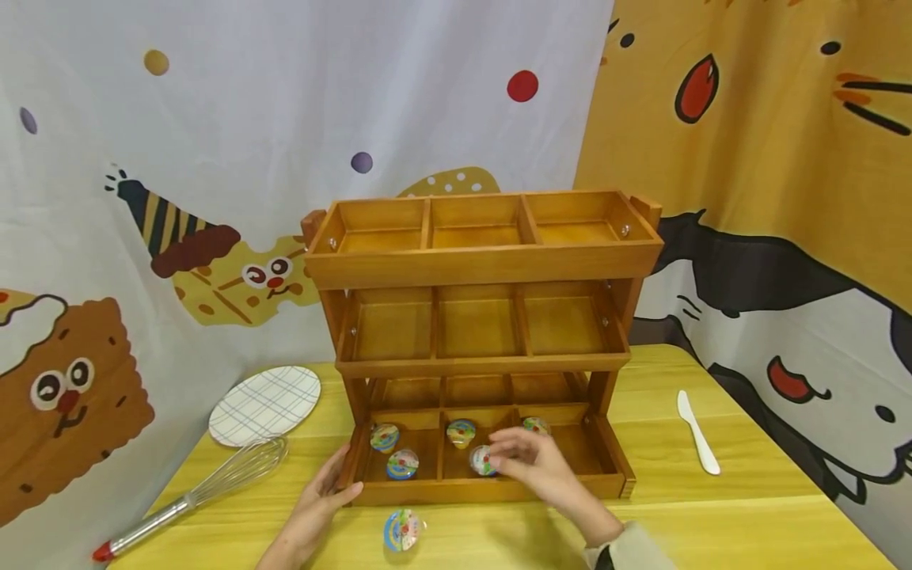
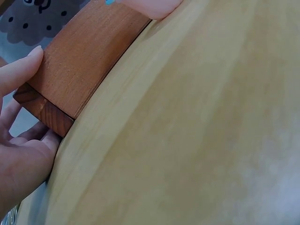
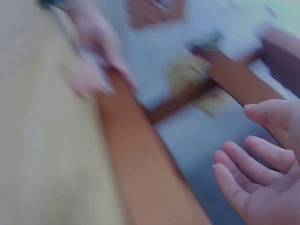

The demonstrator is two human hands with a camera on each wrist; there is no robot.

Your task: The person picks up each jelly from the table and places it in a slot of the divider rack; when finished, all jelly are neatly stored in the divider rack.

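Note:
A three-tier wooden rack point(image 1: 484, 265) stands on the table, each tier split into compartments. My left hand point(image 1: 313, 507) holds its bottom front-left corner, thumb on the front board point(image 2: 89, 56) and fingers round the side. Over the lowest tier hovers my right hand point(image 1: 537, 467), its fingers loosely bent with nothing between them in the right wrist view. Below those fingers sits a small jelly cup point(image 1: 481, 461) in the middle compartment, with another jelly cup point(image 1: 461, 432) behind it. Two more are in the left compartment, and one cup point(image 1: 536, 426) is partly hidden behind my right hand.
One jelly cup point(image 1: 402, 530) lies on the table in front of the rack. To the left are a whisk point(image 1: 238, 471) and a checked white plate point(image 1: 267, 405). A white knife point(image 1: 698, 434) lies on the right. A cartoon-printed curtain point(image 1: 442, 87) hangs behind.

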